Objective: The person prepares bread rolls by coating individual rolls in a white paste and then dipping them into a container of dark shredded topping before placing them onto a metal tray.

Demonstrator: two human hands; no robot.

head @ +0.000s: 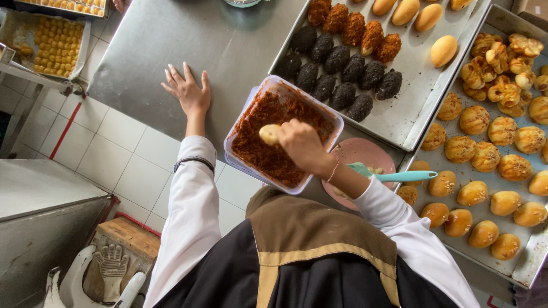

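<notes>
My right hand [302, 145] is shut on a small pale bun [269, 134] and holds it over a clear plastic tub [245, 108] filled with reddish-brown shredded topping [268, 151]. My left hand [187, 91] lies flat, fingers spread, on the steel table [188, 40], to the left of the tub, holding nothing. A pink bowl [365, 154] with a teal spatula [399, 175] sits just right of my right wrist.
A metal tray [411, 97] behind the tub carries dark-coated, reddish-coated and plain golden buns. A second tray [531, 262] at right holds several golden buns. Trays of small yellow pastries [54, 37] stand far left over a white tiled floor [114, 159]. A glove [111, 268] lies on a stool below.
</notes>
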